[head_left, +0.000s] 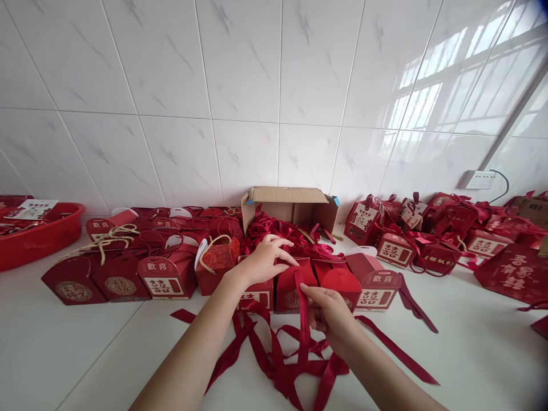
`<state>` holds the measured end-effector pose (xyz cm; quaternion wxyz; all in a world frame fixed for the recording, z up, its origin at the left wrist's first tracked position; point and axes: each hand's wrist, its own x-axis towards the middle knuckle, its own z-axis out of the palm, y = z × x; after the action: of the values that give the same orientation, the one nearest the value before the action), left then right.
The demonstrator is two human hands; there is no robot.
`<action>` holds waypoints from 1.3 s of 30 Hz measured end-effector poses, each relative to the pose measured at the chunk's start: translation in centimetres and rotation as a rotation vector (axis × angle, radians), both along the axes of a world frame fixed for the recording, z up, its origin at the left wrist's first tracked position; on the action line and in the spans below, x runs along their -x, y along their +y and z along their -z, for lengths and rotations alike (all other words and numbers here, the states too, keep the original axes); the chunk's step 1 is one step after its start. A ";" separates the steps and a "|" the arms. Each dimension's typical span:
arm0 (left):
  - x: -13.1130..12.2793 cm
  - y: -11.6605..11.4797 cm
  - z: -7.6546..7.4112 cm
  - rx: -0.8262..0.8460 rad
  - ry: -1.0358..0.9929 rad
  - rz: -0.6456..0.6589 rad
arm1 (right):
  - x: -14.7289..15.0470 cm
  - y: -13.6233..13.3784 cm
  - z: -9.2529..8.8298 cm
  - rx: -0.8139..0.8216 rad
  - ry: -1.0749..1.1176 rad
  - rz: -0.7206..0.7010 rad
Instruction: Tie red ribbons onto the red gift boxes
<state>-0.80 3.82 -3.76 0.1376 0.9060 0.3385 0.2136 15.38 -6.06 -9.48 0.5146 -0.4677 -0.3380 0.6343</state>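
Note:
A dark red satin ribbon (pixel 303 334) hangs down the front of a red gift box (pixel 283 285) in the middle of the front row. My right hand (pixel 329 313) pinches this ribbon between thumb and index finger, its other fingers curled in. Above the same box, my left hand (pixel 264 260) reaches over with fingers stretched and apart; its fingertips are near the ribbon's upper end. Whether they touch the box is unclear. Another red box (pixel 342 285) stands beside it on the right. Loose ribbon lengths (pixel 276 365) lie tangled on the white table below my hands.
An opened cardboard carton (pixel 289 195) with red ribbons spilling out stands against the tiled wall. Rows of red boxes (pixel 122 282) fill the left, with a red plastic basin (pixel 40 245) beyond. More boxes (pixel 394 251) crowd the right, below a wall socket (pixel 477 180).

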 end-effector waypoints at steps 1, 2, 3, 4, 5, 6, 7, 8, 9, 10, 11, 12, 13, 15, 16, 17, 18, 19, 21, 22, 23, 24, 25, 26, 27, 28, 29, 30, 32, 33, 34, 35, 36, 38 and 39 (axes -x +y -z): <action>0.0 0.1 0.1 -0.006 -0.002 0.002 | 0.1 0.1 0.0 0.000 0.000 -0.003; 0.1 0.2 0.1 -0.015 -0.004 0.003 | 0.2 0.2 0.1 -0.001 -0.003 -0.005; 0.1 0.3 0.2 -0.028 -0.007 0.003 | 0.2 0.3 0.1 -0.003 -0.010 -0.009; 0.0 0.4 0.3 -0.043 -0.011 0.002 | 0.3 0.3 0.1 -0.006 -0.019 -0.014; 0.0 0.4 0.3 -0.062 -0.016 0.002 | 0.4 0.3 0.2 -0.012 -0.033 -0.017; 0.0 0.5 0.4 -0.083 -0.023 0.000 | 0.4 0.2 0.2 -0.018 -0.053 -0.020; -0.1 0.5 0.3 -0.108 -0.035 -0.005 | 0.4 0.0 0.1 -0.027 -0.089 -0.030; -0.1 0.5 0.3 -0.138 -0.050 -0.014 | 0.3 -0.2 0.0 -0.048 -0.159 -0.049; -0.2 0.4 0.2 -0.171 -0.070 -0.028 | 0.1 -0.6 -0.2 -0.088 -0.269 -0.066; -0.2 0.4 0.1 -0.207 -0.094 -0.047 | -0.2 -0.9 -0.6 -0.148 -0.418 -0.065; -0.3 0.3 0.0 -0.244 -0.120 -0.069 | -0.6 -1.2 -1.0 -0.223 -0.592 -0.043; -0.4 0.2 -0.2 -0.281 -0.149 -0.095 | -1.0 -1.4 -1.7 -0.303 -0.764 0.002; -0.5 0.1 -0.3 -0.315 -0.178 -0.122 | -1.4 -1.4 -2.5 -0.379 -0.904 0.066; -0.7 -0.2 -0.7 -0.374 -0.235 -0.176 | -2.2 -1.0 -4.3 -0.492 -1.022 0.196; -0.8 -0.5 -0.9 -0.407 -0.271 -0.200 | -2.4 -0.4 -5.2 -0.528 -1.009 0.226; -1.0 -0.8 -1.2 -0.444 -0.311 -0.218 | -2.6 0.2 -6.1 -0.556 -0.967 0.231; -1.1 -1.1 -1.4 -0.483 -0.355 -0.229 | -2.6 0.9 -6.9 -0.576 -0.914 0.209; -1.2 -1.5 -1.7 -0.520 -0.399 -0.235 | -2.6 1.7 -7.5 -0.590 -0.858 0.167; -1.3 -2.2 -2.4 -0.571 -0.471 -0.229 | -2.5 2.9 -8.4 -0.595 -0.755 0.047; -1.3 -2.5 -2.6 -0.577 -0.496 -0.221 | -2.4 3.3 -8.7 -0.593 -0.707 -0.005; -1.3 -2.7 -2.8 -0.570 -0.514 -0.211 | -2.4 3.5 -8.8 -0.589 -0.657 -0.042; -1.3 -2.9 -3.0 -0.549 -0.525 -0.205 | -2.4 3.7 -8.9 -0.585 -0.605 -0.061; -1.3 -2.9 -3.1 -0.511 -0.525 -0.204 | -2.6 3.7 -9.0 -0.584 -0.550 -0.063; -1.3 -2.8 -3.0 -0.452 -0.508 -0.207 | -2.8 3.7 -9.0 -0.588 -0.492 -0.053; -1.2 -2.7 -2.9 -0.376 -0.467 -0.215 | -3.0 3.6 -9.0 -0.595 -0.432 -0.033; -1.2 -2.5 -2.7 -0.293 -0.390 -0.223 | -3.3 3.6 -9.0 -0.602 -0.373 -0.010; -1.1 -2.3 -2.4 -0.216 -0.291 -0.228 | -3.6 3.5 -9.1 -0.608 -0.322 0.008; -1.1 -2.1 -2.2 -0.155 -0.189 -0.227 | -3.8 3.3 -9.1 -0.615 -0.276 0.022; -1.1 -1.6 -1.5 -0.097 -0.026 -0.217 | -4.2 3.1 -9.2 -0.641 -0.201 0.039; -1.1 -1.4 -1.3 -0.095 0.017 -0.215 | -4.4 3.0 -9.3 -0.660 -0.175 0.041; -1.1 -1.2 -1.0 -0.097 0.037 -0.214 | -4.5 2.9 -9.4 -0.683 -0.154 0.046; -1.2 -1.1 -0.8 -0.102 0.044 -0.219 | -4.6 2.9 -9.4 -0.705 -0.135 0.060; -1.3 -0.9 -0.6 -0.107 0.053 -0.225 | -4.6 2.9 -9.5 -0.724 -0.122 0.084; -1.4 -0.6 -0.3 -0.123 0.065 -0.243 | -4.6 3.3 -9.2 -0.741 -0.133 0.129; -1.4 -0.4 -0.2 -0.133 0.065 -0.257 | -4.5 3.7 -9.0 -0.731 -0.162 0.131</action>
<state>0.63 3.39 -3.57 0.0379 0.8687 0.4411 0.2221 19.88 -2.40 -0.50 0.6585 -0.3223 -0.5511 0.3986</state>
